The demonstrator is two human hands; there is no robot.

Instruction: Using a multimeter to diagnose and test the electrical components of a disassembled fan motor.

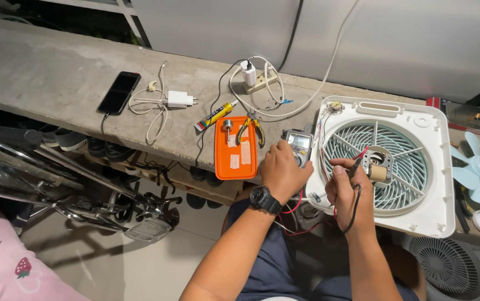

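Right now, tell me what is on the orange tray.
On the orange tray lie a small metal stud, yellow-handled pliers at its far right corner, and a few pale flat pieces. The left hand covers the tray's right edge.

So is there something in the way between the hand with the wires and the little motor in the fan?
Nothing visible blocks it. The right hand holds a probe whose tip already reaches the motor in the white fan housing. The left hand rests on the multimeter.

The single head-worn camera looks steeply down from close above at the concrete ledge and the person's lap.
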